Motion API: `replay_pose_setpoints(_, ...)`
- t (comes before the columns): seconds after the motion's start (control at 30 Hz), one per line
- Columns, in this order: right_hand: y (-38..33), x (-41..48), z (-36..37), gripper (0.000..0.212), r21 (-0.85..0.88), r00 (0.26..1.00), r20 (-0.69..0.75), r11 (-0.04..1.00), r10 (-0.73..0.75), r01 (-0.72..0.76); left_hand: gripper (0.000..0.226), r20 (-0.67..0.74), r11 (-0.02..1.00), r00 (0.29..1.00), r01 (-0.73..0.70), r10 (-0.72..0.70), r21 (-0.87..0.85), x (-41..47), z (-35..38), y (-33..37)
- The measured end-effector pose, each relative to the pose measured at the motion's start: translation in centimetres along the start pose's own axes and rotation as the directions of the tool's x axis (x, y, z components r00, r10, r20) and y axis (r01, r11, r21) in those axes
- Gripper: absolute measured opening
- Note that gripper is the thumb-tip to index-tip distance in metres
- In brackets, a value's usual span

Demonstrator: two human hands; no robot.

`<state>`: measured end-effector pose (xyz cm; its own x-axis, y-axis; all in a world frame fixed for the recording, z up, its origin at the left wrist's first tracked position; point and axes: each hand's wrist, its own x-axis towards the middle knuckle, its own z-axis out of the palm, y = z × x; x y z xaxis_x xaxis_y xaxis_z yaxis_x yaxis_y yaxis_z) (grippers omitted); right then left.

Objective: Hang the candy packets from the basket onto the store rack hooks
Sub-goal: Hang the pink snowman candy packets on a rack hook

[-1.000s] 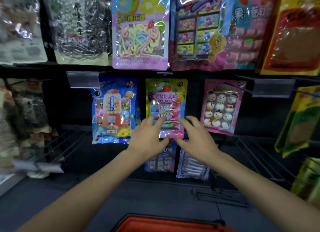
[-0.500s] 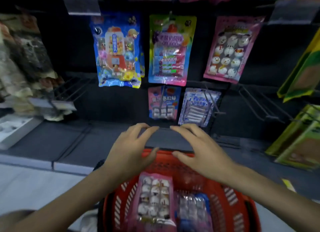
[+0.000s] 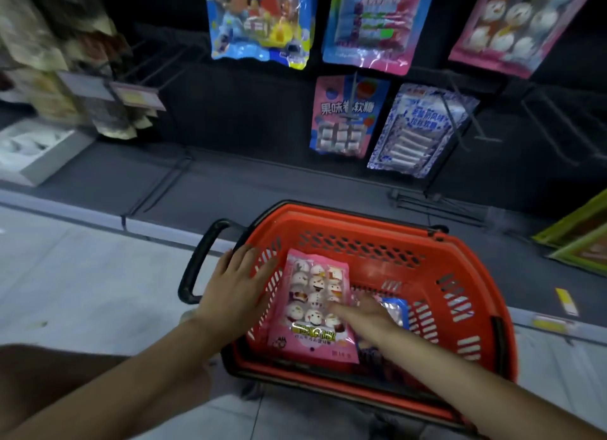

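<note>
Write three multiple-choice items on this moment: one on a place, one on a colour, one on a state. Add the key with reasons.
1. Where does the pink snowman packet lie?
A. on a rack hook
B. on the floor
C. in the basket

2. What colour is the basket?
A. orange-red
B. green
C. white

3. How is the left hand?
A. gripping a packet
B. fingers straight, on the basket's left rim
C. out of view

Key:
1 C: the packet lies within the basket's walls.
2 A: its rim and mesh walls are orange-red.
3 B: the straight fingers lie across the rim and hold nothing.
</note>
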<state>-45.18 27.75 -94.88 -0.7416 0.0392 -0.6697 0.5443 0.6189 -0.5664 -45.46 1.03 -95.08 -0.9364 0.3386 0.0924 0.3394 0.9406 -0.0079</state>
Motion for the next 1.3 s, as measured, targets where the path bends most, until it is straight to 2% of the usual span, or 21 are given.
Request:
replay_pose_setpoints(0.17,0.5,0.9,2.6,0.104,0.213,0.994,0.032,0.971,0.105,-0.109,0.067,0.042,0.994,0.997,0.065,-0.062,-0.083,0.8,0.6,0.6)
replay_pose_setpoints(0.33,-0.3,0.7,1.5,0.086,0.263,0.982,0.103,0.948,0.156,-0.178,0.065,0.059,0.991,0.996,0.073,-0.067,-0.108,1.0,1.1,0.9)
replay_pose_setpoints(0.43,-0.8,0.2,-0.8,0.095,0.228,0.975,0.119,0.95,0.19,-0.213,0.061,-0.008,0.987,0.997,0.08,-0.082,-0.137,0.9,1.1,0.9)
replay_pose_setpoints(0.57,-0.1,1.1,-4.4,0.095,0.079,0.96,0.175,0.969,0.22,-0.236,0.059,-0.105,0.967,0.984,0.12,-0.146,-0.226,1.1,0.6,1.1)
replay_pose_setpoints(0.6,0.1,1.3,-5.5,0.093,0.029,0.955,0.187,0.971,0.229,-0.239,0.063,-0.098,0.959,0.98,0.143,-0.171,-0.246,1.2,0.6,1.1)
replay_pose_setpoints(0.7,0.4,0.9,-8.8,0.064,-0.052,0.967,0.176,0.983,0.184,-0.177,0.077,-0.061,0.922,0.966,0.218,-0.25,-0.321,1.8,0.4,0.6)
replay_pose_setpoints(0.8,1.2,-0.1,-11.7,0.064,-0.139,0.986,0.141,0.988,0.091,-0.072,0.079,-0.053,0.9,0.949,0.275,-0.31,-0.339,2.3,0.4,0.4)
replay_pose_setpoints(0.87,2.1,-0.5,-13.0,0.048,-0.175,0.991,0.131,0.984,0.03,-0.007,0.079,-0.014,0.857,0.916,0.37,-0.401,-0.36,2.5,0.6,0.5)
replay_pose_setpoints(0.93,3.4,-0.9,-13.7,0.043,-0.24,0.997,0.064,0.97,-0.033,0.048,0.079,0.078,0.77,0.86,0.488,-0.504,-0.412,2.7,0.6,0.3)
replay_pose_setpoints(1.0,4.9,-1.3,-14.3,0.039,-0.32,0.996,-0.041,0.945,-0.082,0.064,0.077,0.148,0.723,0.829,0.545,-0.539,-0.425,3.0,0.6,0.1)
replay_pose_setpoints(1.1,7.4,-2.0,-14.5,0.028,-0.475,0.965,-0.201,0.879,-0.167,0.053,0.075,0.169,0.705,0.828,0.548,-0.535,-0.45,3.1,0.6,0.4)
replay_pose_setpoints(1.2,10.0,-2.5,-14.4,0.023,-0.698,0.921,-0.257,0.716,-0.293,0.033,0.07,0.159,0.706,0.839,0.528,-0.521,-0.472,3.3,0.8,1.3)
replay_pose_setpoints(1.3,12.2,-2.5,-14.3,0.03,-0.752,0.911,-0.295,0.658,-0.288,-0.035,0.069,0.143,0.703,0.85,0.504,-0.507,-0.502,3.3,1.1,2.6)
